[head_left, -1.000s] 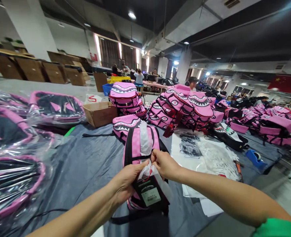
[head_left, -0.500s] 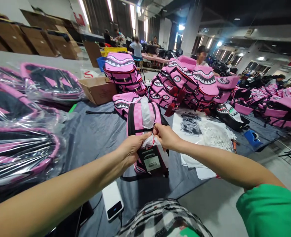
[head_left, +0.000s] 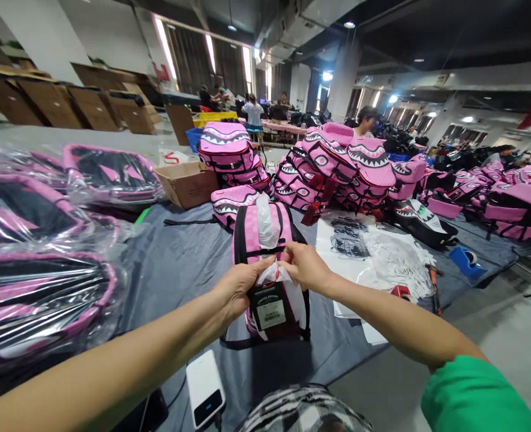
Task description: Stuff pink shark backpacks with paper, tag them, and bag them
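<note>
A pink checkered backpack [head_left: 251, 234] with black straps lies on the grey-covered table [head_left: 179, 264] in front of me. My left hand [head_left: 236, 288] and my right hand [head_left: 305, 267] meet over its near end. Both pinch the top of a small clear plastic bag [head_left: 278, 276] that holds a black hang tag [head_left: 269, 309] with a white barcode label and a red string. A white plastic wrap [head_left: 265, 222] sticks out of the backpack's top.
Bagged pink backpacks [head_left: 35, 252] are stacked at left. A cardboard box [head_left: 188, 183] and piles of pink shark-mouth backpacks [head_left: 337, 171] stand behind. White printed sheets [head_left: 373, 252], a blue tape dispenser [head_left: 467, 261] and a white power bank [head_left: 204, 390] lie nearby. People work in the distance.
The camera dipped down and then rose a little. Both hands stay together on the tag's plastic bag over the backpack, with only small shifts of the fingers.
</note>
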Tool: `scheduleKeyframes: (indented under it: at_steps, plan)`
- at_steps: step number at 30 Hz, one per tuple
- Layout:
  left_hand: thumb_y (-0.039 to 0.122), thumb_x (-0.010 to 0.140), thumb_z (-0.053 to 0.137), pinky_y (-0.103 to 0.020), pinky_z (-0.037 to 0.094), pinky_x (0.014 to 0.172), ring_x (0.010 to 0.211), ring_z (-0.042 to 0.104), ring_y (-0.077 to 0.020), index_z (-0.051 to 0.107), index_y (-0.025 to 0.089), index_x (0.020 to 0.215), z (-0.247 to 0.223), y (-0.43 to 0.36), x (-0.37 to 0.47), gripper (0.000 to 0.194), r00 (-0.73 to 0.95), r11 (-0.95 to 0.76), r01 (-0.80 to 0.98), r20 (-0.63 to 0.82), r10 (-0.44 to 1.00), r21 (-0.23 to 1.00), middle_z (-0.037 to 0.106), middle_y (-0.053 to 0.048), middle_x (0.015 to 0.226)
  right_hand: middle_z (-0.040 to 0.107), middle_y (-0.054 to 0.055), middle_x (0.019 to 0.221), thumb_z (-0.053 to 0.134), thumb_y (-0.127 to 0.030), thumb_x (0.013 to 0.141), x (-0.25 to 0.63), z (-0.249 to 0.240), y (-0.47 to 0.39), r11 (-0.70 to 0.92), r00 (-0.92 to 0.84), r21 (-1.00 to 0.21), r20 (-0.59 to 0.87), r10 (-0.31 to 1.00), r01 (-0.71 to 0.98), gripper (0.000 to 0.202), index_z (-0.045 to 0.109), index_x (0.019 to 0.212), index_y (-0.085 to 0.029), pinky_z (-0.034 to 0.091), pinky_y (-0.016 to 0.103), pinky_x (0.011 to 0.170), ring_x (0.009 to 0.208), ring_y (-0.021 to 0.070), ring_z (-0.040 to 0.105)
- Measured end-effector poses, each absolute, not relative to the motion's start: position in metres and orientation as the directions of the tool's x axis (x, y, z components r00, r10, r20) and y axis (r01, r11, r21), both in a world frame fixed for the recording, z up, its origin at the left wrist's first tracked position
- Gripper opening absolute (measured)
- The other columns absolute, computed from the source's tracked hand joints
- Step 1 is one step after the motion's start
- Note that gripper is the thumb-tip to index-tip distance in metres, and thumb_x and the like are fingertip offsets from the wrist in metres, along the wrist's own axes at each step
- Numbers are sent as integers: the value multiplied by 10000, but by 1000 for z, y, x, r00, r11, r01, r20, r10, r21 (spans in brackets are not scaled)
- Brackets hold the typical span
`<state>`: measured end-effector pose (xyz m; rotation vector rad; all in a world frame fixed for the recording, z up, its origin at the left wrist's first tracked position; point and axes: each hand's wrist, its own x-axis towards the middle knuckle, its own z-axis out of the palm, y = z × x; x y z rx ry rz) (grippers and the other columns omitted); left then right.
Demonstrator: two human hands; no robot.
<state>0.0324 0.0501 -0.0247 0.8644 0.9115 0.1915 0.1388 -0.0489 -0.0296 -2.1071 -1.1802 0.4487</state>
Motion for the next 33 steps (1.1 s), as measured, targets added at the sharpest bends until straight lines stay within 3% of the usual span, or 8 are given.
scheduleKeyframes:
  at_steps: [4,7,12,16,21,25,29,33]
  plan:
    - [161,879,668,-245,479,402,379,587,-161,661,69,593,-30,49,31,301,588,646,183,-609,532,741,678,-95,521,444,-111,352,508,-312,968,138,-30,-62,-322,503,-913,-161,849,251,193,617,886,-176,226,196,367,264,79,331]
    - [178,849,707,-239,465,404,388,585,-155,686,64,623,-34,50,33,254,586,633,169,-594,551,755,690,-95,541,388,-120,325,526,-460,958,139,-35,-59,-229,417,-970,-242,876,-81,327,614,849,-165,162,183,344,277,56,232]
    - [368,734,836,-246,466,408,401,585,-161,706,51,640,-31,50,29,356,596,584,209,-575,560,785,695,-112,550,381,-133,369,613,-563,902,142,-44,-48,-191,146,-848,-298,943,-494,408,508,770,-191,138,161,350,300,29,197]
    - [465,682,863,-231,464,413,432,617,-173,719,38,689,-32,47,22,451,550,554,212,-566,613,805,708,-134,572,372,-135,416,458,-508,1002,145,-46,-48,-244,-79,-710,-258,963,-661,346,485,832,-208,97,158,329,303,38,150]
    - [482,631,891,-312,574,529,539,694,-243,712,73,748,-44,45,21,461,599,679,144,-610,519,720,741,-138,655,344,-122,438,278,-568,1040,148,-54,-43,-363,-257,-604,-258,931,-709,471,471,804,-209,57,146,308,304,36,108]
    - [510,703,833,-320,588,558,550,696,-239,707,84,733,-46,40,26,445,658,735,166,-628,414,658,742,-137,671,340,-111,410,203,-541,1058,160,-62,-34,-536,-402,-621,-357,843,-572,544,410,683,-206,62,138,265,264,28,106]
    - [605,638,837,-275,548,523,521,663,-206,711,120,709,-54,32,25,506,696,691,182,-588,411,699,711,-88,600,367,-117,383,399,-457,1038,169,-64,-35,-620,-479,-692,-429,766,-370,442,391,670,-211,177,108,252,235,28,203]
    - [725,333,879,-259,500,489,499,609,-191,673,187,592,-88,28,10,631,712,582,161,-502,491,797,626,-5,484,456,-126,387,720,-410,856,169,-67,-55,-521,-386,-792,-393,834,-318,288,522,854,-201,218,94,260,236,34,272]
